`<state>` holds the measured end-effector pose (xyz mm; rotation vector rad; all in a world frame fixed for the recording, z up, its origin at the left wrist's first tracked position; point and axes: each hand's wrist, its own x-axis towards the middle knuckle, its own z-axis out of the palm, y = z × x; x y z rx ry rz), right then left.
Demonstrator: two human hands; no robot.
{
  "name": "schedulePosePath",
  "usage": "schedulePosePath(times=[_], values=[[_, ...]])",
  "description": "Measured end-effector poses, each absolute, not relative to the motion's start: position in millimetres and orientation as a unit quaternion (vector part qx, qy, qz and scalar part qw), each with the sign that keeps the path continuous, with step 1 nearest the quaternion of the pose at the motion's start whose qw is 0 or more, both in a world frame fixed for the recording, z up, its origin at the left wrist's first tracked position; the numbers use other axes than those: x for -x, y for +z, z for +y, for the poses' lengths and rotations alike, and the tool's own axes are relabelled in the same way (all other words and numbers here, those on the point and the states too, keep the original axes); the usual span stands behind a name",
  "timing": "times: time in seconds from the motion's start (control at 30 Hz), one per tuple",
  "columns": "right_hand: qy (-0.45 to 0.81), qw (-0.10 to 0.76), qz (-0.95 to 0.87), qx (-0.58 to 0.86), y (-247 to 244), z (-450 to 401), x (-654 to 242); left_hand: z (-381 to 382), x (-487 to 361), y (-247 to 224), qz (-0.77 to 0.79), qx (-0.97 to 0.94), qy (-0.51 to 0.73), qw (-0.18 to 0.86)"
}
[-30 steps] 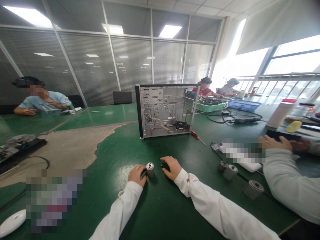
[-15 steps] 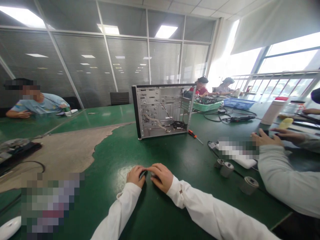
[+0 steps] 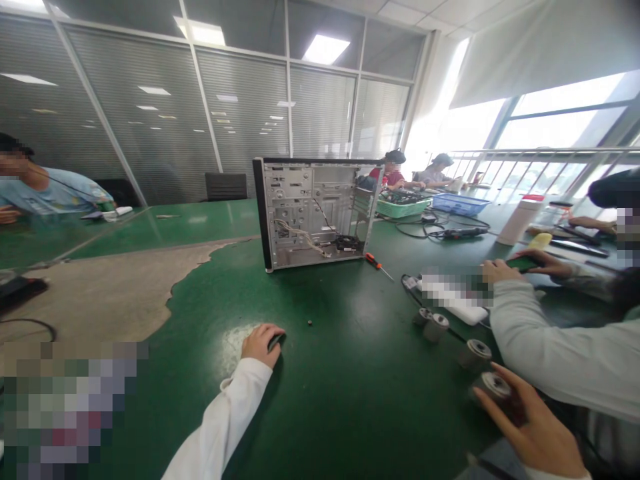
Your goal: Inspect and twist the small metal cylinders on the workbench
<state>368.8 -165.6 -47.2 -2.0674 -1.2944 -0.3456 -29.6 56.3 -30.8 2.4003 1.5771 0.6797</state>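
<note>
Since my right hand (image 3: 530, 427) has swung out to four o'clock, pinching a metal cylinder (image 3: 494, 385) just past the row of matching cylinders (image 3: 475, 353), my left hand (image 3: 260, 345) sits apart at eleven o'clock, curled over something dark (image 3: 275, 342) I cannot identify.

- One head-worn camera looks forward and down across a green workbench (image 3: 350, 320).
- The left hand (image 3: 261, 345) and right hand (image 3: 530, 427) sit close, at the frame's bottom.
- A computer case (image 3: 315, 213) stands mid-distance; windows (image 3: 560, 120) lie far right.
</note>
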Motion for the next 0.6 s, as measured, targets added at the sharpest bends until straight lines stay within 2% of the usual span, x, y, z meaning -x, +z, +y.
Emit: schedulePosePath(times=[0.17, 0.33, 0.47, 0.6], values=[[-0.204, 0.318, -0.53, 0.759, -54, -164, -386, 56, 29, -30, 0.533, -0.809, 0.231, 0.087], [-0.315, 0.242, -0.648, 0.649, -38, -136, -373, 56, 29, -31, 0.533, -0.81, 0.229, 0.085], [-0.396, 0.19, -0.605, 0.665, -23, -114, -368, 56, 30, -30, 0.532, -0.811, 0.228, 0.083], [-0.426, 0.2, -0.531, 0.705, -14, -101, -359, 55, 29, -29, 0.539, -0.807, 0.228, 0.084]])
